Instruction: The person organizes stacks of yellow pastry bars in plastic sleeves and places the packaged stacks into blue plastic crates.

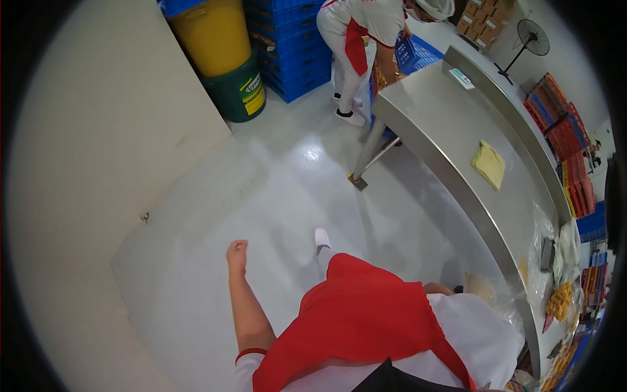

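My left hand [237,251] hangs over the grey floor, its fingers curled and nothing visible in them. A red apron [367,313] covers my front. Only a bit of my right arm shows beyond the apron's right edge; my right hand itself is out of view. Near that arm, clear plastic [507,311] hangs by the edge of the steel table [431,112]. On the tabletop lie a folded yellow cloth [489,165] and a small white and teal device [461,78]. Farther along are a grey block-like object [547,255] and yellow-orange pieces [559,302] beside clear plastic.
A co-worker [352,44] bends over blue crates [416,54] beyond the table. Stacked blue crates [294,54], a green bin [235,93] and a yellow bin [210,39] stand near the wall [112,122]. A table leg [367,152] reaches the floor; a fan [533,37] stands far right.
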A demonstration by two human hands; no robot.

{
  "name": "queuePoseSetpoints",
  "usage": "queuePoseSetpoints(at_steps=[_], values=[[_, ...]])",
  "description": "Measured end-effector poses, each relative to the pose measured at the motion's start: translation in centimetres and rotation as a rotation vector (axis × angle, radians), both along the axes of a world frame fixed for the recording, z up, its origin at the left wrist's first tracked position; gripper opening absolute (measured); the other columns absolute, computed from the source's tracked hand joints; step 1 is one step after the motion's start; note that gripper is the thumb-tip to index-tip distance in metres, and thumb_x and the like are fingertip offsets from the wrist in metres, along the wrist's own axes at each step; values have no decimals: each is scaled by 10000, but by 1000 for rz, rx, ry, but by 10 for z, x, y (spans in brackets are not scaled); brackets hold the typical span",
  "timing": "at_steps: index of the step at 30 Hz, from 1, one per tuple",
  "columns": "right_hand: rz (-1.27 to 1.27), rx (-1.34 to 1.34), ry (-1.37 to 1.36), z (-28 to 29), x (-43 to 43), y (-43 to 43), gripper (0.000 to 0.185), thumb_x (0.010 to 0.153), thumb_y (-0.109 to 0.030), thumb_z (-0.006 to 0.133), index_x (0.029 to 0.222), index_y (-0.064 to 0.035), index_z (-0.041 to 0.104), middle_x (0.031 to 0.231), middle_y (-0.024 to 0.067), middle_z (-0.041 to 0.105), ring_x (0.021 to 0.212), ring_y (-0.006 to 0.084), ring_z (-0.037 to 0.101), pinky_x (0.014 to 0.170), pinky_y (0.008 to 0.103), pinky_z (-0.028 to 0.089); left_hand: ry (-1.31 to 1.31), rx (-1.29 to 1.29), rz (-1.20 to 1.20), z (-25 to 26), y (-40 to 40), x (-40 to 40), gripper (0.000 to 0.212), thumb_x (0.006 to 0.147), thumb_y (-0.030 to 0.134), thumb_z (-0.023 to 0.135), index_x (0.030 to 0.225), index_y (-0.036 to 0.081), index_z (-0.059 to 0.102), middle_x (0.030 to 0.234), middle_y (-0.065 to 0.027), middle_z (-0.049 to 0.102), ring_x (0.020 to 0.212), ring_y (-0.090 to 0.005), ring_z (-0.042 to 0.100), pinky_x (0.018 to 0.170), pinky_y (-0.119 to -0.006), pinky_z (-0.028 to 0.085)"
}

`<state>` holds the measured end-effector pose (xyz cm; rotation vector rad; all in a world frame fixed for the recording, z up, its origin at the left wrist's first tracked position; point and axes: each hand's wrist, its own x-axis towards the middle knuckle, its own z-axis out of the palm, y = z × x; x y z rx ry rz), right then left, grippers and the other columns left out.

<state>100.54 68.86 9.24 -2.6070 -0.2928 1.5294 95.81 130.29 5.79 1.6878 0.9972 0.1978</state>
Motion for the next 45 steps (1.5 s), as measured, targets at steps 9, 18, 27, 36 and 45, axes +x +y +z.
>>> queuePoseSetpoints(at_steps=[9, 18, 27, 36, 45], values=[[-565, 11, 320, -6, 237, 180, 458, 732, -380, 520, 1101, -109, 495, 993, 61, 527, 865, 207, 500, 658, 376, 435, 907, -475, -180, -102, 49, -40, 331, 769, 382, 513, 801, 60, 582, 622, -60, 509, 546, -174, 481, 492, -341, 395], [-425, -208, 194, -46, 302, 222, 421, 741, -342, 520, 1068, -78, 507, 982, 71, 533, 770, 222, 531, 625, 418, 455, 824, -422, -401, -122, 185, 128, 190, 781, 270, 489, 791, 90, 547, 578, -16, 440, 493, -125, 417, 429, -283, 341], [-1257, 55, 25, 28, 382, 363, 418, 738, -319, 552, 1079, -83, 505, 925, 58, 540, 733, 181, 508, 576, 305, 423, 38, -314, -123, -2, 371, 533, 212, 808, 246, 510, 982, 129, 482, 921, 2, 491, 852, -127, 442, 741, -319, 359], [-1161, -9, 32, 27, 348, 382, 468, 710, -300, 590, 1091, -42, 502, 845, 86, 557, 658, 168, 507, 485, 293, 405, 514, -497, -429, -159, 369, 469, 209, 801, 219, 481, 960, 95, 537, 690, 21, 494, 605, -73, 446, 519, -207, 374], [-1099, 26, 14, -5, 315, 372, 404, 699, -311, 582, 986, -30, 543, 711, 98, 540, 579, 183, 496, 450, 324, 406, 794, -246, -945, -120, 330, 434, 268, 784, 246, 501, 1012, 107, 496, 825, 4, 494, 720, -115, 453, 624, -290, 371]])
